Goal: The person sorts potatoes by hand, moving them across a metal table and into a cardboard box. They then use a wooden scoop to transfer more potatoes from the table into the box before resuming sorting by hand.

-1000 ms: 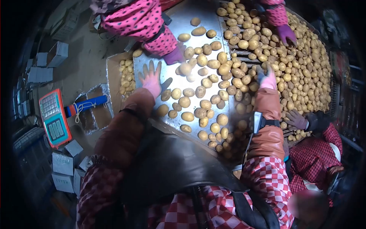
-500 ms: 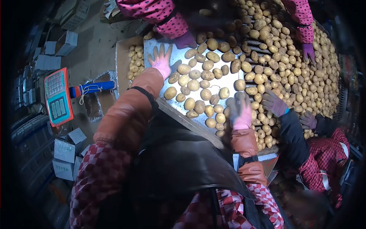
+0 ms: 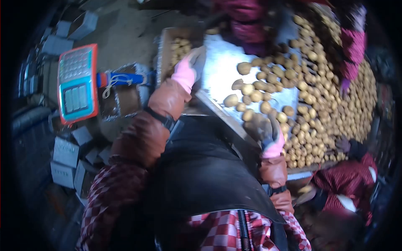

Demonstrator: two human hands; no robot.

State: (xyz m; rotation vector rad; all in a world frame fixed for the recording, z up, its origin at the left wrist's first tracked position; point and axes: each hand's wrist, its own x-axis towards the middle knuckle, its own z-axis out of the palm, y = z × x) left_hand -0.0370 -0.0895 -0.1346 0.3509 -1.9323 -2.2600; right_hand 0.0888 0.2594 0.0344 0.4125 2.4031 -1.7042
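My left hand (image 3: 191, 67), in a pink and grey glove, is at the left edge of the bright metal tray (image 3: 220, 62), beside a box (image 3: 164, 56) of small potatoes. Its fingers are blurred but look stretched out, with nothing visible in them. My right hand (image 3: 270, 136), gloved alike, is at the tray's near right side with thumb and fingers apart. It is against or very close to several potatoes (image 3: 248, 114); contact is partly hidden. More loose potatoes (image 3: 272, 78) lie across the tray's right half.
A large heap of potatoes (image 3: 335, 100) spreads to the right. Across the tray, a person's pink sleeve (image 3: 247, 29) reaches in; another pink sleeve (image 3: 353, 46) is over the heap. A co-worker's hand (image 3: 343, 145) is at lower right. A scale (image 3: 77, 83) and cartons (image 3: 65, 152) are left.
The view has shifted. My left hand has gone from lying flat on the tray to its left edge. Potatoes on the tray now sit further right, and the far person's arm reaches further over it.
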